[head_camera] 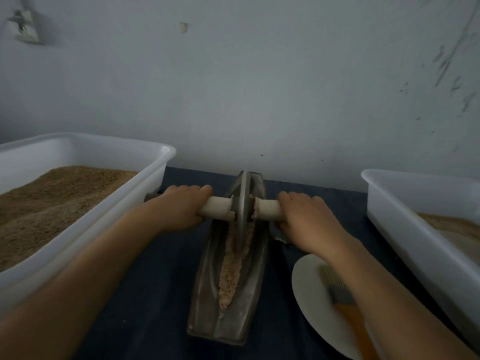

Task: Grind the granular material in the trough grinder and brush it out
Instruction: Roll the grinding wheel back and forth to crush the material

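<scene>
Trough grinder [228, 289] lies lengthwise, pointing away toward the wall. Left hand [179, 207] and right hand [304, 216] grip the crosswise axle handle [217, 205].

A scuffed pale wall [259, 87] with a socket [24, 28] rises behind the dark-clothed table [161, 294]

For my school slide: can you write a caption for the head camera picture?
Both hands, left hand and right hand, grip the wheel's handle over the grain in the trough grinder.

A dark-clothed table [161, 294] carries two tubs [85, 211] [415, 229], trough grinder [207, 302], plate [309, 289].
</scene>
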Tool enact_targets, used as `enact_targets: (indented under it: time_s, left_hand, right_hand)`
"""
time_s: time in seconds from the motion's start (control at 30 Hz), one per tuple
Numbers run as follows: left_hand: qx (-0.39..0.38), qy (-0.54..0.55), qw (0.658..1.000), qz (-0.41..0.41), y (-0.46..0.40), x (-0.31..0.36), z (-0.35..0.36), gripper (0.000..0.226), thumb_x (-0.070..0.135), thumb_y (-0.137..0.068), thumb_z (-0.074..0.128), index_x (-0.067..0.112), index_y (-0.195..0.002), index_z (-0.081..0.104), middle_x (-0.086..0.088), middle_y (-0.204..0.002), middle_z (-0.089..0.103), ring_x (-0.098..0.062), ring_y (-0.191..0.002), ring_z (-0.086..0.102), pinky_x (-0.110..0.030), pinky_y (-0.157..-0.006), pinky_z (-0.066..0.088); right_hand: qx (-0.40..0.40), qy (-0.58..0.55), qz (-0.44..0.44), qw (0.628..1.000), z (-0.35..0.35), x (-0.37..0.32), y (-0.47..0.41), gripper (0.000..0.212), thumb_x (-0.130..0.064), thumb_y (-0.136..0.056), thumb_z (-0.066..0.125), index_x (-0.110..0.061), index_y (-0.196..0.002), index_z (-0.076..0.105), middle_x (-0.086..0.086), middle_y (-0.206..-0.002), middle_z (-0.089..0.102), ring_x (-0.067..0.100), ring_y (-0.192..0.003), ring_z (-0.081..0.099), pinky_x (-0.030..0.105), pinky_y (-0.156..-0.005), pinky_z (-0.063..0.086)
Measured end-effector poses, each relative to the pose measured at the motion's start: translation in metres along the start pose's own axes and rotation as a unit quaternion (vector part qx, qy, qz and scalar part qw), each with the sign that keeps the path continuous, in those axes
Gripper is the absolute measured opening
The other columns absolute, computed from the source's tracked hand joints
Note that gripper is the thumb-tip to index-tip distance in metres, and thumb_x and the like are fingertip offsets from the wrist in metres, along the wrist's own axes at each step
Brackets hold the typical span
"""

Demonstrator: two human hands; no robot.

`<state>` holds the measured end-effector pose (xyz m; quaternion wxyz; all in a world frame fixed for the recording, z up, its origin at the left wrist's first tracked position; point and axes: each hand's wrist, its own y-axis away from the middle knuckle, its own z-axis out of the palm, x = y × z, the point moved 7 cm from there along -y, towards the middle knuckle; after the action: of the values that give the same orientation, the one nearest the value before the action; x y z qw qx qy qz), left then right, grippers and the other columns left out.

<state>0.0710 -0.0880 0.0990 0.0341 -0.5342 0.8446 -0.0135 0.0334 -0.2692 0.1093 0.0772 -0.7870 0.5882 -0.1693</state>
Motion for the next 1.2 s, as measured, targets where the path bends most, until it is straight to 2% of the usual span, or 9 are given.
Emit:
enact_targets:
  time_s: [0.13, 0.23, 0.43, 0.57, 0.8, 0.9, 1.0, 1.1, 1.2]
  left_hand:
    - [0.143, -0.036, 0.989, -0.005, -0.006, 0.002, -0.002, 0.031, 0.030, -0.090, 0.053, 0.019, -0.116, 0.039, -0.001, -0.116, 0.049, -0.021, -0.107, 0.048, -0.034, -0.089, 0.034]
    - [0.156, -0.046, 0.987, -0.005, -0.006, 0.003, -0.003, 0.033, 0.029, -0.089, 0.054, 0.020, -0.117, 0.039, 0.000, -0.117, 0.049, -0.020, -0.107, 0.048, -0.032, -0.090, 0.034]
    - [-0.019, -0.012, 1.000, 0.015, 0.007, 0.005, -0.004, 0.037, 0.028, -0.089, 0.058, 0.021, -0.120, 0.040, 0.000, -0.121, 0.053, -0.017, -0.109, 0.053, -0.031, -0.092, 0.040]
    - [-0.157, 0.033, 0.987, 0.020, 0.027, 0.010, -0.004, 0.045, 0.026, -0.088, 0.061, 0.025, -0.128, 0.039, 0.002, -0.123, 0.053, -0.012, -0.104, 0.051, -0.025, -0.088, 0.038]
    - [-0.250, 0.086, 0.963, 0.048, 0.043, 0.011, -0.005, 0.032, 0.025, -0.087, 0.062, 0.036, -0.106, 0.039, 0.018, -0.090, 0.045, 0.000, -0.079, 0.046, -0.017, -0.073, 0.036]
    - [-0.220, 0.098, 0.970, 0.037, 0.035, 0.009, -0.002, 0.032, 0.025, -0.088, 0.061, 0.034, -0.107, 0.037, 0.017, -0.090, 0.045, 0.000, -0.076, 0.044, -0.017, -0.068, 0.034]
    - [-0.153, 0.079, 0.985, 0.013, 0.020, 0.005, -0.001, 0.034, 0.023, -0.089, 0.060, 0.025, -0.117, 0.040, 0.006, -0.105, 0.051, -0.008, -0.088, 0.048, -0.022, -0.077, 0.037]
    - [-0.033, 0.021, 0.999, -0.005, 0.005, 0.001, -0.002, 0.033, 0.025, -0.089, 0.057, 0.020, -0.117, 0.041, -0.001, -0.119, 0.053, -0.017, -0.105, 0.052, -0.031, -0.090, 0.040]
    - [0.113, -0.048, 0.992, -0.006, -0.002, 0.005, -0.007, 0.031, 0.028, -0.089, 0.054, 0.020, -0.115, 0.040, -0.001, -0.118, 0.051, -0.020, -0.108, 0.050, -0.034, -0.092, 0.037]
  right_hand:
    - [0.052, 0.007, 0.020, 0.998, 0.007, 0.005, -0.004, 0.027, -0.033, -0.087, 0.053, -0.017, -0.108, 0.047, 0.001, -0.105, 0.054, 0.022, -0.096, 0.049, 0.032, -0.070, 0.021]
    - [0.048, 0.012, 0.021, 0.999, 0.008, 0.006, -0.004, 0.025, -0.032, -0.089, 0.052, -0.016, -0.108, 0.046, 0.002, -0.105, 0.055, 0.022, -0.096, 0.049, 0.032, -0.070, 0.021]
    - [-0.120, -0.037, -0.007, 0.992, 0.001, -0.003, 0.006, 0.023, -0.030, -0.092, 0.052, -0.015, -0.106, 0.043, 0.004, -0.108, 0.056, 0.019, -0.088, 0.050, 0.028, -0.066, 0.027]
    - [-0.234, -0.072, -0.018, 0.969, -0.009, -0.016, 0.021, 0.035, -0.029, -0.093, 0.053, -0.010, -0.121, 0.043, 0.006, -0.112, 0.054, 0.011, -0.084, 0.042, 0.017, -0.050, 0.025]
    - [-0.288, -0.106, -0.056, 0.950, -0.022, -0.024, 0.035, 0.021, -0.031, -0.091, 0.057, -0.012, -0.100, 0.052, -0.005, -0.079, 0.047, 0.006, -0.066, 0.044, 0.018, -0.051, 0.031]
    - [-0.258, -0.100, -0.038, 0.960, -0.014, -0.020, 0.025, 0.019, -0.031, -0.091, 0.056, -0.018, -0.093, 0.042, -0.008, -0.077, 0.041, 0.006, -0.067, 0.042, 0.018, -0.051, 0.029]
    - [-0.175, -0.067, -0.024, 0.982, -0.007, -0.011, 0.011, 0.018, -0.032, -0.092, 0.053, -0.019, -0.097, 0.041, -0.004, -0.087, 0.049, 0.013, -0.078, 0.047, 0.025, -0.055, 0.028]
    - [-0.058, -0.015, -0.008, 0.998, 0.000, -0.001, 0.000, 0.020, -0.030, -0.091, 0.051, -0.017, -0.105, 0.044, 0.002, -0.106, 0.055, 0.022, -0.095, 0.052, 0.030, -0.067, 0.025]
    - [0.009, 0.002, 0.014, 1.000, 0.006, 0.006, -0.005, 0.020, -0.027, -0.091, 0.051, -0.018, -0.107, 0.043, 0.001, -0.106, 0.054, 0.021, -0.096, 0.049, 0.031, -0.068, 0.024]
